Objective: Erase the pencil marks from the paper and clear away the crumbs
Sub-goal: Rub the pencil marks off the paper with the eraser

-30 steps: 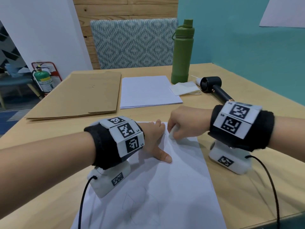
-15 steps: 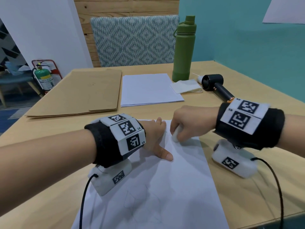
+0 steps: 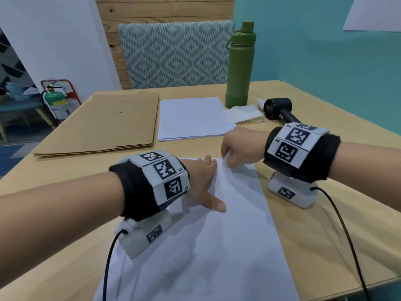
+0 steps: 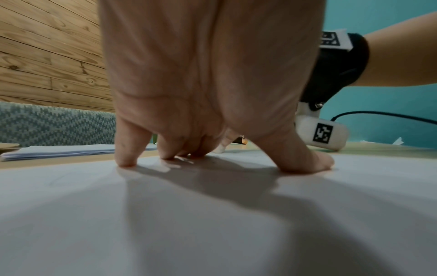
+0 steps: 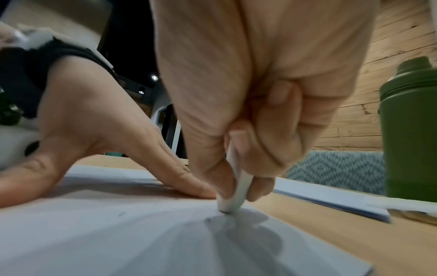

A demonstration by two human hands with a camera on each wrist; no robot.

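A white sheet of paper (image 3: 234,235) lies on the wooden table, with faint pencil lines (image 3: 184,266) near its close end. My left hand (image 3: 201,181) presses flat on the sheet's far left part, fingers and thumb spread (image 4: 212,145). My right hand (image 3: 238,148) pinches a white eraser (image 3: 226,160) between thumb and fingers, its tip down on the paper's far edge (image 5: 232,198). Small dark specks lie on the paper just before the eraser (image 5: 208,220).
A stack of white sheets (image 3: 193,118) and brown folders (image 3: 104,124) lie further back. A green bottle (image 3: 239,66), a folded white cloth (image 3: 243,114) and a black handheld blower (image 3: 280,111) stand at the back right. A patterned chair (image 3: 175,55) faces the table.
My right hand with the eraser has shifted slightly away and to the right along the paper's far edge. The left hand stays pressed in place.
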